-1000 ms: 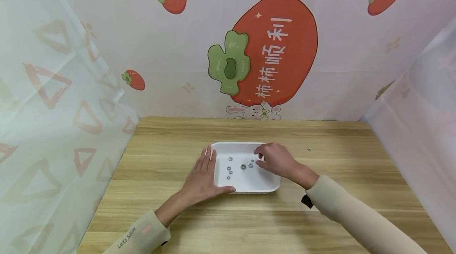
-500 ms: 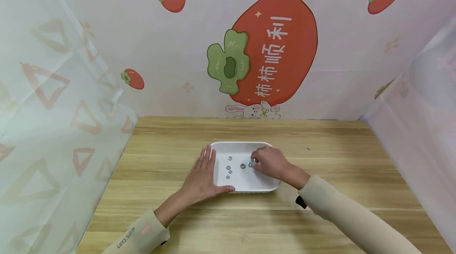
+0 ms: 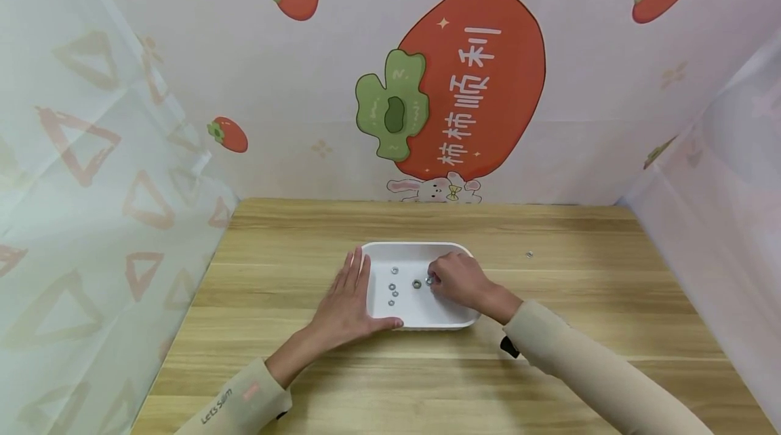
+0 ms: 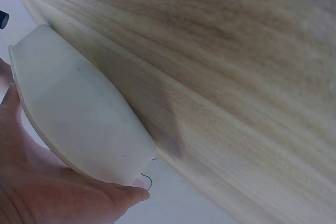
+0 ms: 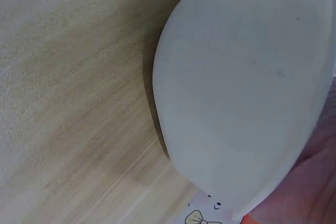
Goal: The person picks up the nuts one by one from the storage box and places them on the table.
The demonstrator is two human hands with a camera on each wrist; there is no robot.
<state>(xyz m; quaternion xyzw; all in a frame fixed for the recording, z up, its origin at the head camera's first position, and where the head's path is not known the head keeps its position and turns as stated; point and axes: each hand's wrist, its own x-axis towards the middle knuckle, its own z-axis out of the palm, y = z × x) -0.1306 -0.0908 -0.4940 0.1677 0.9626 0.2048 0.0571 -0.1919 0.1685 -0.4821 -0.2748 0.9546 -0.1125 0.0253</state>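
Observation:
A white tray lies on the wooden table with several small metal nuts in it. My left hand rests against the tray's left end, its fingers straight along the rim and the thumb stretched along the near side. In the left wrist view, that thumb touches the tray's rim. My right hand reaches down into the tray's right part with curled fingers, pinching at a small nut that they hide. Just at its fingertips shows another nut, and a darker nut lies a little left.
Along the tray's left part lie several more nuts, among them a far one and a near one. Outside the tray, one small nut sits on the table. A printed cloth hangs behind.
My right hand has moved left and down into the tray, and its thumb and fingers have come together over the small nut. The left hand has stayed at the tray.

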